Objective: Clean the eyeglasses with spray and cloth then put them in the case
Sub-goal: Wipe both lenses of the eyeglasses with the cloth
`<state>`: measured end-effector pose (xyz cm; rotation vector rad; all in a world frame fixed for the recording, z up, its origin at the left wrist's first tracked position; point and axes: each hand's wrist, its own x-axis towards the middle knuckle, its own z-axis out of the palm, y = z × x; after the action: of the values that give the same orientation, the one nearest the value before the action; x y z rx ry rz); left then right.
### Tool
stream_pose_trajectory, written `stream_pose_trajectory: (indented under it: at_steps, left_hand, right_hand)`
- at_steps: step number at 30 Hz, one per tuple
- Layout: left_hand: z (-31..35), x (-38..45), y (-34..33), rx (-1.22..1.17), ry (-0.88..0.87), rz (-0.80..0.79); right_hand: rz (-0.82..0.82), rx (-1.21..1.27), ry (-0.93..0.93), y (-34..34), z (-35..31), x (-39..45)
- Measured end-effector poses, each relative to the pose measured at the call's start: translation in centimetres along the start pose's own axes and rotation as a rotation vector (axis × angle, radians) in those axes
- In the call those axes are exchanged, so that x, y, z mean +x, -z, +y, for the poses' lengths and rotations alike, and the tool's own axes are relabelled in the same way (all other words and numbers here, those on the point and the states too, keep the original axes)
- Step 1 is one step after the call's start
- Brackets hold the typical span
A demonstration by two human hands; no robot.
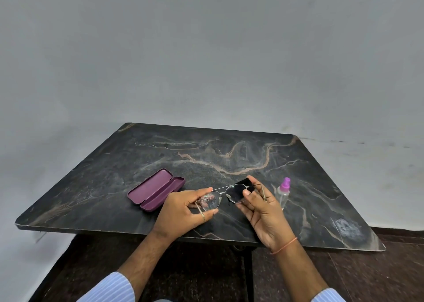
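A person holds eyeglasses (226,195) above the table's near edge. The left hand (185,207) pinches one wet, spotted lens; the right hand (261,206) presses a black cloth (239,191) over the other. Wiping seems underway; the wet lens likely comes next. An open purple case (156,191) lies left, a spray bottle (284,192) right, on the dark marbled table (206,150) by a grey wall (206,49).

The black cleaning cloth (238,192) is lying mostly behind the right lens of the thin metal-framed eyeglasses (220,195), and the right hand (263,212) is covering its lower corner. The left hand (183,210) is hiding part of the left temple arm. The clear spray bottle with the purple nozzle (284,193) is losing its base behind the right hand. Both striped light-blue sleeves (110,289) are running off the bottom edge.
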<state>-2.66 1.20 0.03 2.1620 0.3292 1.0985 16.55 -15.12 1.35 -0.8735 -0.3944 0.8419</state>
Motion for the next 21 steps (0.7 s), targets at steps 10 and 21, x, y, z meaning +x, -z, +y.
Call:
stream_pose_trajectory:
  at_steps: [10,21]
  left_hand:
    - [-0.07,0.03,0.07,-0.018,0.041,-0.005]
    - [0.1,0.02,0.04,-0.011,0.049,0.006]
  right_hand:
    - [0.059,-0.002,0.017,-0.23,0.08,-0.02]
    - [0.024,-0.021,-0.017,-0.26,-0.07,-0.14]
